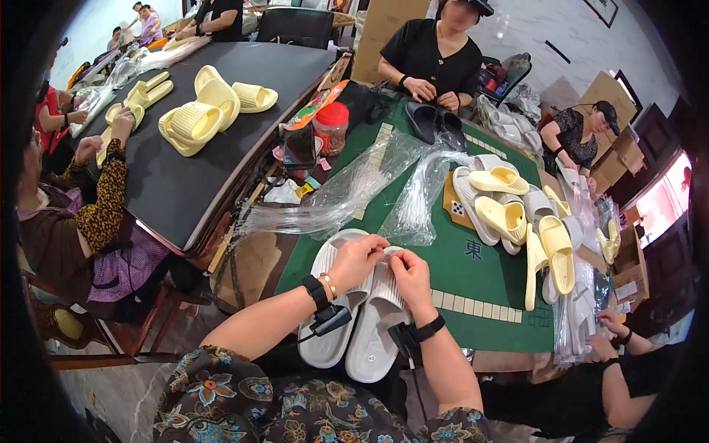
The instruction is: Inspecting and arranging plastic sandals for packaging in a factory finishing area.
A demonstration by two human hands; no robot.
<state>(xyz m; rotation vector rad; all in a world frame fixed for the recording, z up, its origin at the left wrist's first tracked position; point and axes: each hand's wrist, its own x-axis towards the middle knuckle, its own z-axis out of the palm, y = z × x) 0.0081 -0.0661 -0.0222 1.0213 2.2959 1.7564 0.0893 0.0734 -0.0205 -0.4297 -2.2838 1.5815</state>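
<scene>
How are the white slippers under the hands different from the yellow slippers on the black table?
The white slippers are pale white; the yellow slippers are soft yellow. The white pair lies side by side on the green table, touched by the left hand and right hand; the yellow ones lie loosely heaped, untouched. Both are ribbed slides.

Slipper straps (377,277) under both hands (384,262)

A single view is given, taken from a head-worn fisheye camera looking steeply down and forward. The wearer's forearms enter from the lower edge, close to the lens. The green table (473,280) is seen near and central; the black table (185,177) recedes at left. Straight edges are bent toward the dark rim.
</scene>
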